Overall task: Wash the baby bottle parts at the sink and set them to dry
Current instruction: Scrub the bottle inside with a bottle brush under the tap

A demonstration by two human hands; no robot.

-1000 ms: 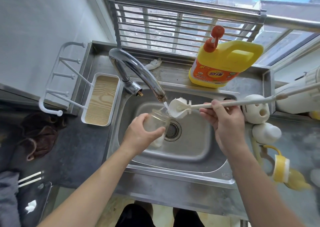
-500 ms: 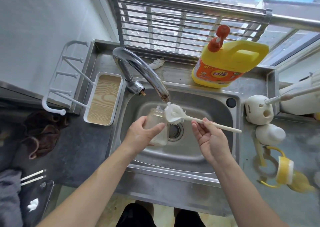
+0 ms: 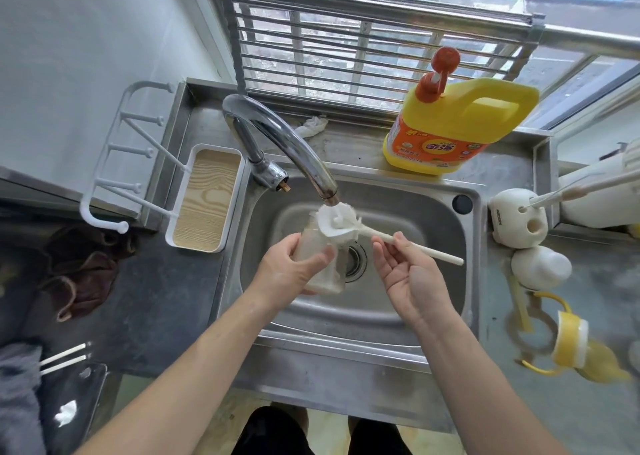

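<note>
Gripping the wet baby bottle (image 3: pixel 323 267) over the sink (image 3: pixel 433 232), the left hand (image 3: pixel 292 272) is wrapping fingers and thumb round the clear body. The slick wall is liable to slip and strike the steel basin.

The right hand (image 3: pixel 408 279), at 3 o'clock from the bottle, is lying palm up with its fingers mostly relaxed. It is pinching only the thin handle of the bottle brush (image 3: pixel 341 222). So light a pinch is likely to let the brush twist or drop.

The brush head is sitting at the bottle's mouth, directly beneath the faucet (image 3: pixel 287 142) spout. Farther off, a detergent jug (image 3: pixel 464 132) is standing at 1 o'clock and a drying rack (image 3: pixel 204 201) at 10 o'clock.
</note>
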